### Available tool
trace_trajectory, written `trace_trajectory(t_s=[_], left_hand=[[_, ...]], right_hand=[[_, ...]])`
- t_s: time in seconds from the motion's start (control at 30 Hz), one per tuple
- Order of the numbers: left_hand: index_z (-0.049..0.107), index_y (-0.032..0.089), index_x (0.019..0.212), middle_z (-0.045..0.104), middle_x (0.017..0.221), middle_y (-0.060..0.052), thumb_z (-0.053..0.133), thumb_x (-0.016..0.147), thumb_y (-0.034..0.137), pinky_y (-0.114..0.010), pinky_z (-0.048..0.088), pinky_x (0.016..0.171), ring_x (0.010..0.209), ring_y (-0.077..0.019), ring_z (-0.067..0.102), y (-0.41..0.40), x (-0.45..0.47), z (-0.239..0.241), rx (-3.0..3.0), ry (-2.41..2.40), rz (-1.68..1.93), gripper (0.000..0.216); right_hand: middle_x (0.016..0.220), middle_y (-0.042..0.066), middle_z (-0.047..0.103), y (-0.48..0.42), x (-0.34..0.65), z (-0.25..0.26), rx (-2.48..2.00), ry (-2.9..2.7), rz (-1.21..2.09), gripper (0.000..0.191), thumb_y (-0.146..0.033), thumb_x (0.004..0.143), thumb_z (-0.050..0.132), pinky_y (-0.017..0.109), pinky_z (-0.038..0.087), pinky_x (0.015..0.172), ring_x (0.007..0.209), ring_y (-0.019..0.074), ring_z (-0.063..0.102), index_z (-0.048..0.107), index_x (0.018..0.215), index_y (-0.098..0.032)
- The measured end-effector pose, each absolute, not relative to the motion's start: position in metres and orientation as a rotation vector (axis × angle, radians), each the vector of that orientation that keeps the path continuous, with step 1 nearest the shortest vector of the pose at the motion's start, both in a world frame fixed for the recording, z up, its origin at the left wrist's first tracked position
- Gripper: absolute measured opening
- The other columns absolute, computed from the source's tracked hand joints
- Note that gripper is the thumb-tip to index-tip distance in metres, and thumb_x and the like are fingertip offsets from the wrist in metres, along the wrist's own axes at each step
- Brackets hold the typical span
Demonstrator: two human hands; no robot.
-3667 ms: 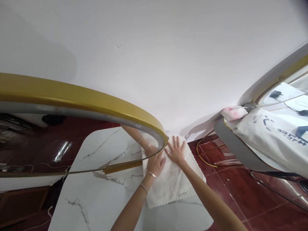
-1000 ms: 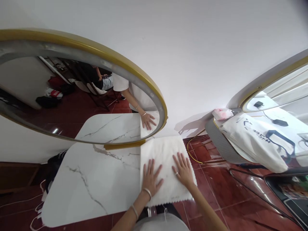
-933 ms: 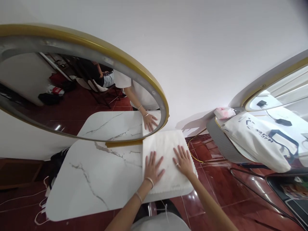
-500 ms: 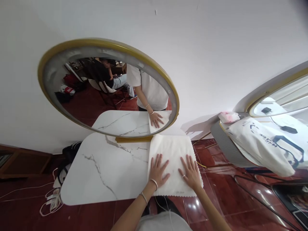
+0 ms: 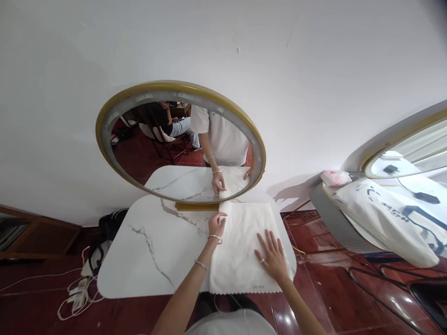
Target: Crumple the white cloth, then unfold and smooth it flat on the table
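Observation:
A white cloth [image 5: 244, 242] with a zigzag edge lies on the right part of a white marble table [image 5: 150, 246]. My left hand [image 5: 217, 224] is at the cloth's far left corner, fingers curled and pinching that edge. My right hand [image 5: 273, 253] lies flat on the cloth near its right side, fingers spread, a ring on one finger. A round gold-framed mirror [image 5: 104, 139] stands at the back of the table against the white wall and reflects my arms and the cloth.
A second gold-rimmed mirror [image 5: 401, 149] and a white printed bag [image 5: 380, 214] sit on another table at the right, with a pink tissue pack [image 5: 331, 177]. Cables and a power strip [image 5: 77, 293] lie on the red tiled floor at left. A seated person shows in the mirror.
The view has pulled back from the mirror. My left hand moved from lying flat on the cloth to its far left corner and closed on the edge. My right hand stays flat.

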State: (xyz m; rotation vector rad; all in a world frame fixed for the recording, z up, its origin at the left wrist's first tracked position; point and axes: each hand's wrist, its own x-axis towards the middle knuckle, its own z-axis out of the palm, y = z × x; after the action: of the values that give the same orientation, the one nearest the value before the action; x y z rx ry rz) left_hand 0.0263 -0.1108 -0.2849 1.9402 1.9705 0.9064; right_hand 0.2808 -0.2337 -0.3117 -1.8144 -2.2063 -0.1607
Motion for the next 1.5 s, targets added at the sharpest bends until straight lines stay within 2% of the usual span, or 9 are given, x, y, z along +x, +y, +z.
trace_trajectory(t_s=[0.17, 0.3, 0.4, 0.73, 1.13, 1.2, 1.33, 1.4, 1.5], left_hand=[[0.055, 0.019, 0.129, 0.050, 0.136, -0.015, 0.039, 0.082, 0.006, -0.052, 0.041, 0.101, 0.124, -0.0306, 0.048, -0.123, 0.042, -0.280, 2.044, 1.986, 0.892, 0.051], [0.050, 0.027, 0.135, 0.040, 0.149, -0.006, 0.048, 0.085, 0.021, -0.046, 0.032, 0.111, 0.138, -0.0262, 0.034, -0.123, 0.057, -0.289, 2.278, 1.773, 0.747, 0.050], [0.038, 0.019, 0.143, 0.027, 0.156, -0.011, 0.046, 0.090, 0.034, -0.049, 0.027, 0.114, 0.144, -0.0288, 0.021, -0.112, 0.057, -0.296, 2.353, 1.802, 0.623, 0.056], [0.032, 0.017, 0.146, 0.025, 0.156, -0.012, 0.044, 0.091, 0.039, -0.048, 0.024, 0.116, 0.145, -0.0270, 0.020, -0.109, -0.007, -0.299, 2.349, 1.878, 0.557, 0.060], [0.033, 0.017, 0.146, 0.023, 0.157, -0.013, 0.043, 0.092, 0.040, -0.053, 0.025, 0.115, 0.146, -0.0297, 0.014, -0.103, -0.149, -0.298, 2.304, 1.951, 0.557, 0.060], [0.034, 0.015, 0.146, 0.026, 0.156, -0.014, 0.039, 0.093, 0.030, -0.053, 0.026, 0.115, 0.146, -0.0288, 0.014, -0.102, -0.149, -0.297, 2.369, 1.867, 0.550, 0.055], [0.042, 0.019, 0.141, 0.041, 0.150, -0.006, 0.029, 0.087, 0.004, -0.038, 0.031, 0.115, 0.142, -0.0155, 0.028, -0.098, -0.113, -0.296, 2.544, 1.511, 0.456, 0.058], [0.043, 0.021, 0.140, 0.039, 0.151, -0.004, 0.033, 0.087, 0.007, -0.036, 0.028, 0.116, 0.143, -0.0147, 0.027, -0.093, -0.081, -0.295, 2.591, 1.369, 0.419, 0.056], [0.039, 0.024, 0.143, 0.027, 0.156, -0.006, 0.047, 0.090, 0.027, -0.044, 0.021, 0.118, 0.146, -0.0215, 0.019, -0.086, -0.035, -0.292, 2.624, 1.240, 0.393, 0.053]], right_hand=[[0.159, 0.005, 0.012, -0.233, 0.277, -0.310, -1.812, -2.186, -0.152, 0.068, -0.047, 0.094, 0.041, 0.052, 0.028, 0.111, 0.143, 0.0300, 0.022, 0.009, 0.152, -0.033], [0.158, 0.006, 0.014, -0.236, 0.276, -0.308, -1.745, -2.195, -0.133, 0.067, -0.043, 0.095, 0.041, 0.054, 0.028, 0.111, 0.143, 0.0302, 0.023, 0.007, 0.152, -0.032], [0.158, 0.005, 0.016, -0.239, 0.278, -0.305, -1.628, -2.264, -0.089, 0.067, -0.036, 0.096, 0.041, 0.051, 0.030, 0.112, 0.142, 0.0278, 0.027, 0.005, 0.153, -0.031], [0.159, 0.009, 0.007, -0.240, 0.240, -0.290, -1.469, -2.490, 0.093, 0.071, -0.051, 0.091, 0.047, 0.056, 0.024, 0.112, 0.144, 0.0349, 0.016, 0.019, 0.151, -0.029], [0.159, 0.010, 0.000, -0.225, 0.097, -0.288, -1.485, -2.486, 0.165, 0.073, -0.050, 0.091, 0.048, 0.059, 0.022, 0.112, 0.145, 0.0362, 0.006, 0.013, 0.152, -0.031], [0.159, 0.010, 0.001, -0.227, 0.087, -0.287, -1.542, -2.466, 0.155, 0.071, -0.049, 0.091, 0.047, 0.060, 0.021, 0.111, 0.145, 0.0364, 0.005, 0.013, 0.152, -0.032], [0.159, 0.009, 0.004, -0.233, 0.094, -0.285, -1.612, -2.467, 0.160, 0.067, -0.048, 0.093, 0.044, 0.058, 0.019, 0.113, 0.146, 0.0330, 0.005, 0.014, 0.151, -0.032], [0.159, 0.009, 0.004, -0.238, 0.110, -0.285, -1.652, -2.465, 0.158, 0.065, -0.048, 0.094, 0.043, 0.056, 0.018, 0.114, 0.146, 0.0320, 0.005, 0.017, 0.151, -0.032], [0.160, 0.007, 0.002, -0.243, 0.136, -0.284, -1.693, -2.456, 0.149, 0.064, -0.050, 0.094, 0.043, 0.055, 0.017, 0.114, 0.146, 0.0315, 0.005, 0.020, 0.150, -0.033]])
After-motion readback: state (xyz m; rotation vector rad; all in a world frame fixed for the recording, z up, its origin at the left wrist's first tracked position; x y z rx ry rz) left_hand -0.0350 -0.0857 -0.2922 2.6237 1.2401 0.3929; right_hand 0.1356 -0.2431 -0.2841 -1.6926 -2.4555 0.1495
